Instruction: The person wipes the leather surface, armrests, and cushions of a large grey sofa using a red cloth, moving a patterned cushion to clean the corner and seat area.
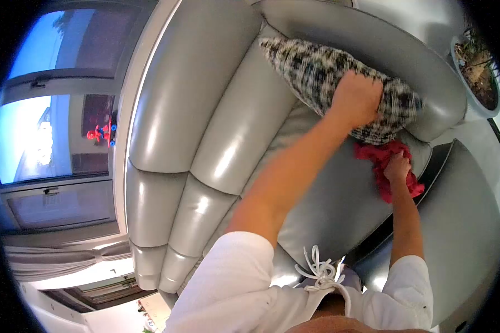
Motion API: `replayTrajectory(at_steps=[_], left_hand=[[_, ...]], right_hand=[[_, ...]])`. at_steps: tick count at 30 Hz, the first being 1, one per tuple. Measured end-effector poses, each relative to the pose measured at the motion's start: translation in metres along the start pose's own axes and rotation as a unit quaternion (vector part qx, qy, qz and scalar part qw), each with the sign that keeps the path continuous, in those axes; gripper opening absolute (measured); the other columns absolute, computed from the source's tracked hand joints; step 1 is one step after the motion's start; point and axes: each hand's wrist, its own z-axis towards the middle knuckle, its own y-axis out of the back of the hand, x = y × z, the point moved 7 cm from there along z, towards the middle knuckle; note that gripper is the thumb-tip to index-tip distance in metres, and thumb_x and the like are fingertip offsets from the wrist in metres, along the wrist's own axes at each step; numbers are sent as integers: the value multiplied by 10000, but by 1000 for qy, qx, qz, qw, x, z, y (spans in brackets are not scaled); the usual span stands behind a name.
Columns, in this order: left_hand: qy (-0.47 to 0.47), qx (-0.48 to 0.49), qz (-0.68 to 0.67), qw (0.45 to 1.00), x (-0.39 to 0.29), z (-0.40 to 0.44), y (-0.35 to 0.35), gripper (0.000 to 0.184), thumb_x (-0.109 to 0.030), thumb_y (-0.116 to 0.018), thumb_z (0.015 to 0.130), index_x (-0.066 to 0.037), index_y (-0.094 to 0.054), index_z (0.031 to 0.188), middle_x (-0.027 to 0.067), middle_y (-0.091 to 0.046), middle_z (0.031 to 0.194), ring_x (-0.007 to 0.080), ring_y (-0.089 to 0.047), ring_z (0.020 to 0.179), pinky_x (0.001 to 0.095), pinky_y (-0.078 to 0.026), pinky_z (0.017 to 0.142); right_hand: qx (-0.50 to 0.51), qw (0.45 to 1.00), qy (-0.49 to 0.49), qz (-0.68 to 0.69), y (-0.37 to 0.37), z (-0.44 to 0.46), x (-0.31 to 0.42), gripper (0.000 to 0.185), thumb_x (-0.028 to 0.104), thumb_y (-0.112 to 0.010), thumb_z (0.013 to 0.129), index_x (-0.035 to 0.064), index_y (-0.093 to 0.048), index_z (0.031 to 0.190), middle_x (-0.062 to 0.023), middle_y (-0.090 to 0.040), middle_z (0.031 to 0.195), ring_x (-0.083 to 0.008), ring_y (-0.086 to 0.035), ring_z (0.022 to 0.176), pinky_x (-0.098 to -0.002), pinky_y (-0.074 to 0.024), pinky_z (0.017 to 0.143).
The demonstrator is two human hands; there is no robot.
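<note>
A black-and-white woven cushion [322,69] leans against the arm end of a grey leather sofa [339,183]. My left hand [358,100] is closed in a fist on the cushion's front face, gripping its fabric. Below the cushion, my right hand [398,167] is wrapped around a crumpled red cloth [384,158]. The cloth rests on the seat close to its front edge, with folds spreading out around my fingers. Part of the seat behind the cushion is hidden.
A potted plant [476,77] stands beyond the sofa's arm at the upper right. Along the left are windows [30,139], with a small red-and-blue toy figure [100,133] by the glass. A grey padded section [455,222] sits at the right, across a dark gap.
</note>
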Motion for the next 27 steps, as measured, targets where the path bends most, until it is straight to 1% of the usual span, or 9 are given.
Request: replayTrajectory(at_steps=[4, 9, 10, 11, 15, 18, 23, 24, 27], left_hand=[[34, -19, -64, 997, -13, -115, 6, 217, -64, -640, 620, -85, -540, 811, 77, -560, 708, 269, -554, 696, 373, -384, 723], [180, 138, -84, 970, 7, -290, 23, 394, -147, -740, 472, -91, -514, 790, 81, -530, 709, 285, -541, 743, 389, -394, 693], [160, -3, -164, 973, 15, -322, 46, 408, -154, -734, 439, -79, -521, 779, 87, -545, 721, 298, -539, 713, 396, -395, 655], [167, -21, -187, 968, 20, -341, 78, 420, -164, -734, 419, -71, -543, 782, 95, -566, 737, 313, -540, 692, 391, -390, 631], [288, -51, -183, 938, 47, -402, 155, 424, -304, -807, 541, -58, -612, 825, 116, -574, 715, 314, -565, 685, 394, -437, 623], [406, 86, -94, 905, 78, -403, 154, 590, -490, -818, 557, -35, -646, 891, 142, -620, 773, 315, -602, 721, 411, -481, 673], [446, 332, -81, 827, 149, -416, 4, 742, -630, -731, 620, -11, -625, 1016, 233, -646, 971, 297, -648, 890, 389, -500, 796], [495, 323, -214, 778, 153, -421, -9, 675, -593, -671, 726, -8, -608, 1055, 228, -644, 991, 306, -638, 928, 387, -492, 823], [461, 177, -240, 836, 223, -373, -46, 511, -453, -593, 854, -24, -582, 1132, 190, -639, 1046, 340, -591, 1028, 426, -436, 911]], right_hand=[[23, 998, -38, 43, 8, -3, -8, 643, 241, -689, 765, 22, -446, 1319, -124, -391, 1402, -276, -575, 1000, -399, -527, 781], [-39, 999, -5, -7, 12, -11, -4, 578, 246, -731, 724, 45, -507, 1218, -96, -485, 1242, -291, -586, 968, -399, -536, 766], [-43, 999, 3, -5, 17, -14, -3, 553, 242, -729, 722, 59, -515, 1197, -96, -486, 1224, -297, -586, 969, -408, -537, 764], [-46, 999, 13, -3, 20, -17, 1, 528, 239, -728, 720, 73, -522, 1177, -96, -488, 1206, -304, -586, 970, -416, -537, 762], [-83, 996, 9, 14, 4, -6, -2, 474, 217, -714, 713, 97, -523, 1131, -107, -500, 1118, -334, -585, 965, -445, -535, 761], [-75, 997, 10, 23, 26, -19, 1, 489, 188, -710, 699, 80, -513, 1134, -116, -498, 1112, -343, -583, 971, -448, -533, 771], [-73, 997, 15, 15, 15, -3, -5, 521, 156, -702, 679, 59, -497, 1148, -141, -481, 1185, -372, -570, 996, -454, -532, 786], [-70, 997, 17, 14, 18, -14, -5, 531, 150, -700, 670, 56, -494, 1151, -147, -476, 1209, -385, -562, 1012, -456, -531, 791], [-97, 989, 50, 96, 4, 7, -24, 566, 147, -691, 641, 52, -488, 1160, -180, -450, 1273, -402, -523, 1081, -445, -512, 831]])
